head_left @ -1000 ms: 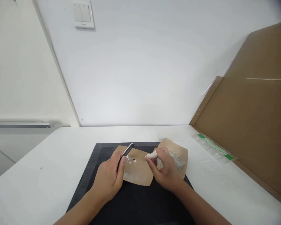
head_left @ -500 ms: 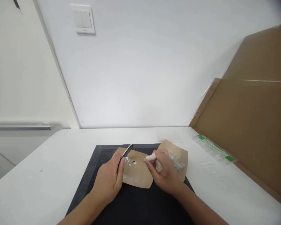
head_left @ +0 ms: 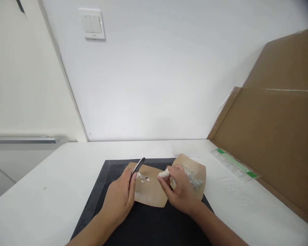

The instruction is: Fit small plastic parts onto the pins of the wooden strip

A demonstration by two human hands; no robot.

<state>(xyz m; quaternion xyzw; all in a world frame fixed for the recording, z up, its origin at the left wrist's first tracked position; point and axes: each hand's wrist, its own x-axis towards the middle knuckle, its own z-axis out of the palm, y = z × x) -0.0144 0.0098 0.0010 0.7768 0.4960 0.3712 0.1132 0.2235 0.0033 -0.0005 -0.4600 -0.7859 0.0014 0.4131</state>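
My left hand is closed around a slim black tool with a pale edge, its tip pointing up and away; the rest is hidden in the fist. In my right hand, thumb and fingers pinch a stubby whitish piece whose exact kind I cannot make out. Below and between the hands lies a brown paper sheet with several small white flakes on it. A second brown sheet, partly behind my right hand, bears a heap of greyish-white scraps.
Both sheets rest on a black mat on a white table. A clear plastic strip with a green label lies at the right, beside a large cardboard panel. A white wall with a light switch stands behind.
My right hand has shifted very slightly left with the whitish piece. My left hand keeps its hold on the black tool. The whole view has moved a little.
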